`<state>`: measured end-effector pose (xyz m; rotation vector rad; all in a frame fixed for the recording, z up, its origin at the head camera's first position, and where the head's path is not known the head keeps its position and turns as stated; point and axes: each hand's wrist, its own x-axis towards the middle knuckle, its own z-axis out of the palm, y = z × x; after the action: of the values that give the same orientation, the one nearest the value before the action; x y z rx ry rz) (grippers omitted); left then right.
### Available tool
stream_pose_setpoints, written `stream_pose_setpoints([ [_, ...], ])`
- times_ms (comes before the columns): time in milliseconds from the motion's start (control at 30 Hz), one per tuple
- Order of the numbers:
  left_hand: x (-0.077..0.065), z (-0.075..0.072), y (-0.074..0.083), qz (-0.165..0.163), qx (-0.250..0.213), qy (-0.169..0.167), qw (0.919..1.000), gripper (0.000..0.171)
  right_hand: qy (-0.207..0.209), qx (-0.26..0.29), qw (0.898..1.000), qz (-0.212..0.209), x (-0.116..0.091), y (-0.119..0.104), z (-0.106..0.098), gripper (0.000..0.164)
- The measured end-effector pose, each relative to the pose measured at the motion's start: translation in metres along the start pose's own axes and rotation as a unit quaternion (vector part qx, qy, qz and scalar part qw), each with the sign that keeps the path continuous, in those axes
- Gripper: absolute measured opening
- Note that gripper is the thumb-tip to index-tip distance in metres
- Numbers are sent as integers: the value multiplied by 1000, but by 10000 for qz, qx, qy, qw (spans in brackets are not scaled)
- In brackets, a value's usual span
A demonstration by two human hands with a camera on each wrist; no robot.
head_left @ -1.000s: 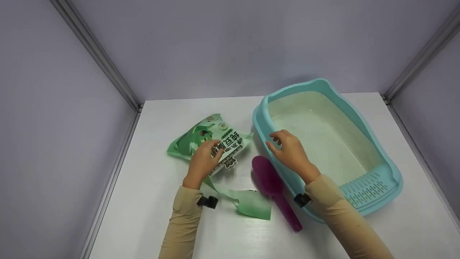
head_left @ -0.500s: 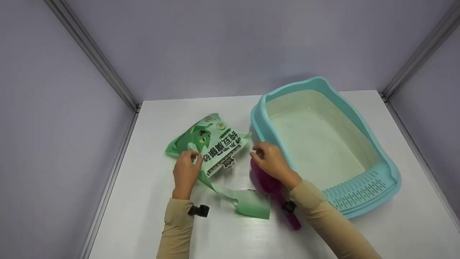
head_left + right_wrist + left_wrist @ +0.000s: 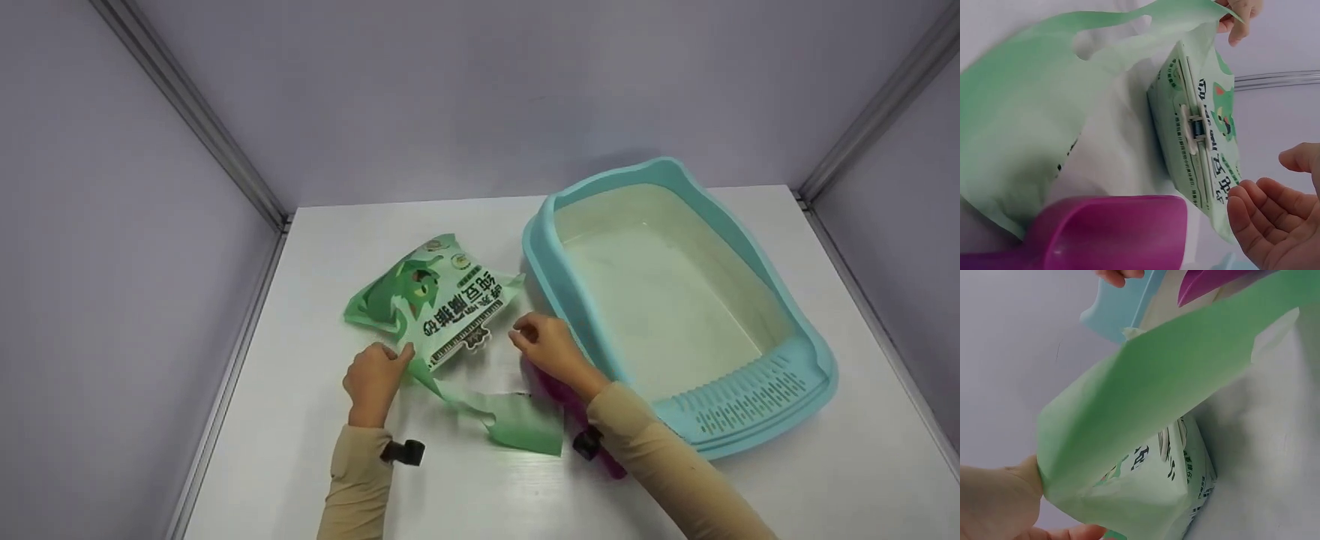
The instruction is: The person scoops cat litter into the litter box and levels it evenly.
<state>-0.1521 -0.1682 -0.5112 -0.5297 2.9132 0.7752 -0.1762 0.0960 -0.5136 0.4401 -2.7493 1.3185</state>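
A green and white cat litter bag (image 3: 457, 292) lies on the table, its edge held by a sealing clip (image 3: 1197, 128). From its near left corner a torn green strip (image 3: 525, 427) trails to the right. My left hand (image 3: 375, 379) pinches the bag at that corner where the strip begins; the right wrist view shows the left fingertips (image 3: 1235, 25) on it. My right hand (image 3: 551, 345), fingers loosely curved and holding nothing, hovers right of the bag. Below it lies a purple scoop (image 3: 1123, 233), partly hidden by the right hand and sleeve in the head view.
A large light blue litter tray (image 3: 577, 300) with a slotted front ledge stands at the right, close beside the scoop. The white table (image 3: 270, 375) is bounded by grey panel walls at the back and sides.
The left hand has come down and left from over the bag to its near corner and pinched it, lifting that corner. The right hand has moved left from the tray to above the scoop.
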Motion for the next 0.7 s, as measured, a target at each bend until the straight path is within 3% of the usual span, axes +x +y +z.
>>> stream_pose_setpoints([
  [167, 3, -4, -5, -286, -94, -714, 9970, 47, -77, 134, 9997, 197, 0, 5, 9, 13],
  [333, 5, -5, -14, -395, -700, -1261, 9888, 47, -105, 181, 9994, 258, -1, 8, 16, 11],
  [533, 10, 0, -23, -629, -1867, -1864, 9625, 46, -66, 152, 9994, 295, -3, 8, 22, 10],
  [700, 16, 11, -28, -867, -2273, -2170, 9454, 43, -200, 623, 9966, 499, -5, 5, 26, 11],
])
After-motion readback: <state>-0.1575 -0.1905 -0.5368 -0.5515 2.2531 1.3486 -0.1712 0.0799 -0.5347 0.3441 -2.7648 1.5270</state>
